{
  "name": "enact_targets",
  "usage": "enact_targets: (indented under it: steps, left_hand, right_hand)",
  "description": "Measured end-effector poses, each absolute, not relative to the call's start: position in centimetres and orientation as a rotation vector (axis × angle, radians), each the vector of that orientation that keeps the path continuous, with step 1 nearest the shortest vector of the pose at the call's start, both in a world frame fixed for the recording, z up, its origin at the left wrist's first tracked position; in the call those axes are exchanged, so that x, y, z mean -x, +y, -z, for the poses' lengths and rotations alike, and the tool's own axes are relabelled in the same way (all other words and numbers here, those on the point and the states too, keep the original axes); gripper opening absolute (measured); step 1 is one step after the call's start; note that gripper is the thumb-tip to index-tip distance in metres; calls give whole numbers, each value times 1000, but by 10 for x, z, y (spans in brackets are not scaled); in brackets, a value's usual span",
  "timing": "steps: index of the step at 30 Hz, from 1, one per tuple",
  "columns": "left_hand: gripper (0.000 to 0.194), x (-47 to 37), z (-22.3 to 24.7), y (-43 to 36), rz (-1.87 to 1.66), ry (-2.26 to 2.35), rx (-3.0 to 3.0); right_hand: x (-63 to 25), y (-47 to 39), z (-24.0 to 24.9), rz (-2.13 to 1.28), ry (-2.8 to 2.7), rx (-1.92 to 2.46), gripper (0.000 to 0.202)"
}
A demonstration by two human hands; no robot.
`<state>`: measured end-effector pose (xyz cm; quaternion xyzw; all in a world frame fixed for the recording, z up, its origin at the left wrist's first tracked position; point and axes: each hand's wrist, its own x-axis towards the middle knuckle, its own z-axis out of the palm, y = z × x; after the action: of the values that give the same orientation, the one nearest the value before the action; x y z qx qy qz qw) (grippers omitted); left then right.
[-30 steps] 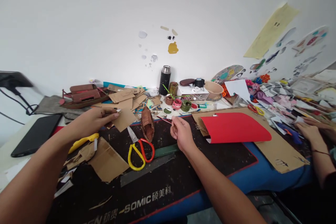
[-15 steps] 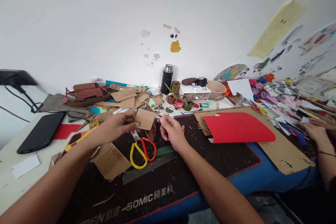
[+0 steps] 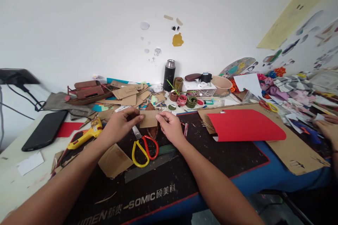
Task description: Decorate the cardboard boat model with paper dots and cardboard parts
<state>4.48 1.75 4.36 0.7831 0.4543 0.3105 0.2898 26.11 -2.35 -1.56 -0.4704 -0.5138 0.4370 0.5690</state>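
A small tan piece of cardboard (image 3: 148, 119) is held up between my two hands. My left hand (image 3: 123, 122) pinches its left edge, thumb in front. At its upper right corner, the thumb and fingers of my right hand (image 3: 170, 126) are closed on it. Just below lie scissors (image 3: 145, 149) with one yellow and one red handle. Behind the cardboard is a brown leaf-shaped piece (image 3: 153, 132), partly hidden. A larger cardboard piece (image 3: 115, 160) lies under my left forearm, and a yellow glue gun (image 3: 86, 137) sits to the left of it.
A black mat (image 3: 185, 179) covers the desk front. Red paper (image 3: 246, 125) lies on cardboard at right. Paint jars (image 3: 182, 100) and a black thermos (image 3: 169, 75) stand at the back. A brown model boat (image 3: 88, 93) and a phone (image 3: 44, 130) are at left. Another person's hand (image 3: 329, 126) shows far right.
My right hand has come to the cardboard and now grips its right side. The piece has turned flatter and more level. The view has shifted slightly.
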Motion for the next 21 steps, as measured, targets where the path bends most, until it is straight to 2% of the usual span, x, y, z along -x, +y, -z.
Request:
enact_targets:
  steps: [21]
  left_hand:
    - [40,-50,-18,16,-806,1310,-2109]
  right_hand:
    - [-274,-41,15,-807,-1216,1212,27]
